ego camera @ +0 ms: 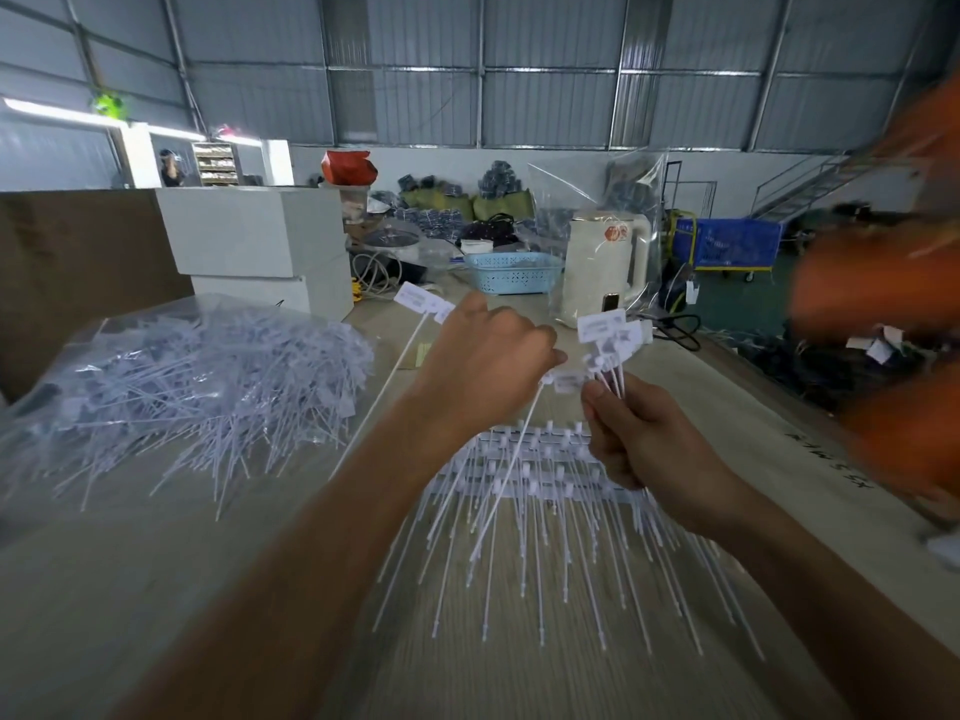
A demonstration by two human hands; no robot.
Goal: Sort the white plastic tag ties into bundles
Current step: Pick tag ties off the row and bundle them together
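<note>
Holding: left hand pinches one tag tie.
Right hand: grips a tie bundle.
Bench: loose pile at 10 o'clock.

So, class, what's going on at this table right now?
A person is sorting white tag ties by hand. The right hand holds a small bundle upright by its stems, while the left hand pinches a single tie beside it. More ties lie fanned out in a row on the table below the hands, and a big loose pile sits in clear plastic on the left.
</note>
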